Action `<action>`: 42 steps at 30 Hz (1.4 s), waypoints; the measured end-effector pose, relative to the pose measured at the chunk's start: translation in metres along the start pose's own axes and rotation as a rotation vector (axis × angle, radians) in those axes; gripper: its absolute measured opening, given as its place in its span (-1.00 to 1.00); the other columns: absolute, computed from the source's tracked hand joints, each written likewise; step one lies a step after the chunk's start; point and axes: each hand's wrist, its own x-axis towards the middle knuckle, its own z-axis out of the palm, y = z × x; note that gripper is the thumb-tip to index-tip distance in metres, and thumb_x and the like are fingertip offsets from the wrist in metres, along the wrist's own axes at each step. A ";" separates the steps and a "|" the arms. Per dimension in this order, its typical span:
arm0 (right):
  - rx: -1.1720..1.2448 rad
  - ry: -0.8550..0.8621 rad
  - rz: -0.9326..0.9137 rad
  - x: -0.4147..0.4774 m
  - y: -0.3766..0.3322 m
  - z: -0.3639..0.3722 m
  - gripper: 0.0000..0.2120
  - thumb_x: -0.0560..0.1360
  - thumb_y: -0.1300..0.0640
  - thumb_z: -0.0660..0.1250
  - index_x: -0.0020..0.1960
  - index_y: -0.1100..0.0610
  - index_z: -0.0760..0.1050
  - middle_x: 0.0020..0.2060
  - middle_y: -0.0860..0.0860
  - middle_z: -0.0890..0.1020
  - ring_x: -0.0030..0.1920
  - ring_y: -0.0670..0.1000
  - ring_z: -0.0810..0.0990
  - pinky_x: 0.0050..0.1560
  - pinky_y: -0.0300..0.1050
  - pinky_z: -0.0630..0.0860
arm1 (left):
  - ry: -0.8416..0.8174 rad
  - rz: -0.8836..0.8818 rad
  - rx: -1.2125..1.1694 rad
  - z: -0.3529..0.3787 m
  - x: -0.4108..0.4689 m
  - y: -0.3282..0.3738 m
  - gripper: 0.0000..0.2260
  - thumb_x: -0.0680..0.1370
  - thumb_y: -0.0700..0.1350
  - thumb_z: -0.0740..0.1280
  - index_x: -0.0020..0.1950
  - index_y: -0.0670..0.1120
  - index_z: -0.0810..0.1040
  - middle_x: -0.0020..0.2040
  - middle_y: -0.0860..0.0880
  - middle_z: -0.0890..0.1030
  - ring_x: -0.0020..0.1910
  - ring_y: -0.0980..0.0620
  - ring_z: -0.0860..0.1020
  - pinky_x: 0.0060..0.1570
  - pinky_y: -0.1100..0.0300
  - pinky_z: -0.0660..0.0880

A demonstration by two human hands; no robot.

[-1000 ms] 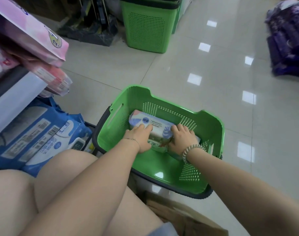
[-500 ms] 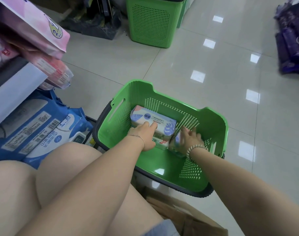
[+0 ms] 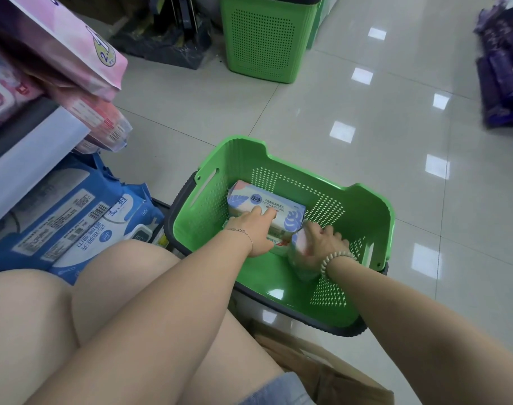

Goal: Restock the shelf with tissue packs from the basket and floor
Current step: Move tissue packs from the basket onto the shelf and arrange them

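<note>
A green basket (image 3: pixel 363 206) stands on the tiled floor in front of my knees. Inside it lies a white and blue tissue pack (image 3: pixel 264 203) printed with leaf shapes. My left hand (image 3: pixel 252 229) is closed over that pack's near edge. Just to its right, my right hand (image 3: pixel 319 244) grips a second tissue pack (image 3: pixel 300 258), tilted on end and partly hidden under my fingers. The shelf (image 3: pixel 30 147) is at the left, with pink packs (image 3: pixel 74 54) jutting out above it.
Large blue packs (image 3: pixel 74 217) lie on the floor under the shelf, beside my left knee. A tall green bin (image 3: pixel 264 39) stands farther back. Purple packs (image 3: pixel 503 71) are piled at the far right. A brown cardboard box (image 3: pixel 322 369) sits near the basket's close side.
My right hand has pulled a second pack away from the first and tipped it upright. My left hand stayed on the first pack. The view has shifted slightly.
</note>
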 end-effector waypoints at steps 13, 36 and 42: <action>0.056 0.029 -0.116 -0.025 -0.014 -0.068 -0.37 0.35 -0.31 0.23 0.34 -0.08 0.22 -0.01 0.04 0.35 -0.25 0.04 0.53 -0.25 -0.05 0.59 | 0.098 -0.011 -0.065 -0.019 -0.024 0.004 -0.50 0.52 -0.02 0.27 0.42 0.00 0.20 0.35 -0.10 0.28 0.18 -0.14 0.43 0.05 -0.03 0.47; 0.565 0.585 -0.575 -0.112 -0.068 -0.216 -0.37 0.22 -0.23 0.28 0.25 -0.11 0.28 -0.03 -0.01 0.47 -0.15 0.06 0.53 -0.14 -0.04 0.52 | 0.478 -0.097 0.000 -0.096 -0.122 -0.019 -0.07 0.14 0.31 0.53 0.37 0.01 0.21 0.23 0.06 0.37 0.24 0.00 0.37 0.14 0.02 0.31; 0.718 0.588 -0.701 -0.132 -0.071 -0.235 -0.29 0.11 -0.22 0.34 0.20 0.00 0.29 -0.05 -0.08 0.45 -0.23 -0.05 0.49 -0.33 -0.24 0.38 | 0.678 -0.049 0.015 -0.111 -0.151 -0.023 -0.21 0.20 0.26 0.50 0.29 -0.01 0.28 0.16 0.05 0.39 0.16 0.01 0.40 0.06 0.10 0.28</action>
